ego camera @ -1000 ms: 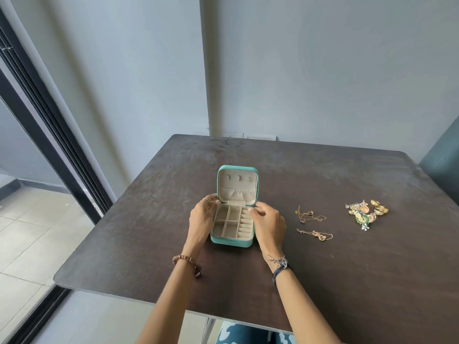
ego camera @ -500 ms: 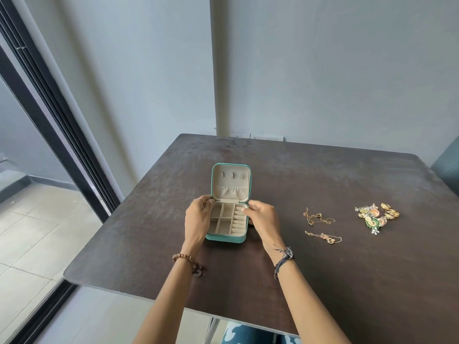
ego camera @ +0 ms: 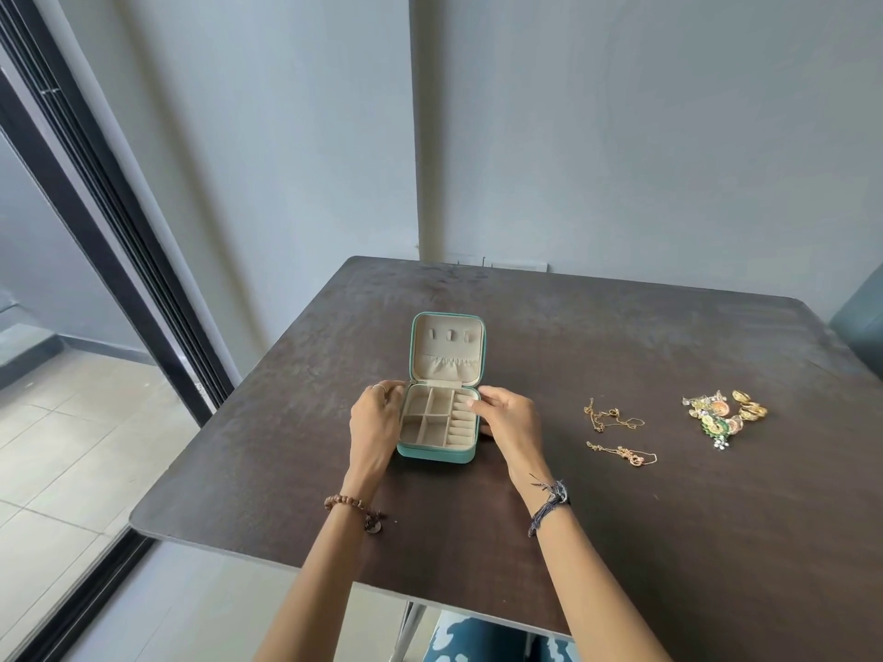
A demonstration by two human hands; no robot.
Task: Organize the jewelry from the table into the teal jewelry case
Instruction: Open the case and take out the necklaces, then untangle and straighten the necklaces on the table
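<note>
The teal jewelry case (ego camera: 436,452) lies open on the dark table (ego camera: 621,542), its lid standing upright and its beige compartments empty. My left hand (ego camera: 375,425) grips the case's left side, fingers curled at the rim. My right hand (ego camera: 509,422) grips the right side, thumb on the rim. Two thin gold chains lie to the right: one (ego camera: 611,418) farther back, one (ego camera: 623,453) nearer. Beyond them sits a pile of gold rings and green-orange earrings (ego camera: 726,415).
The table's left edge runs beside a dark sliding-door frame (ego camera: 119,260) and a tiled floor. A grey wall stands behind the table. A teal chair back (ego camera: 860,322) shows at the far right.
The lid has swung farther back and stands more upright. Both hands stay on the case's sides. The camera has shifted slightly, so the scene sits more to the right.
</note>
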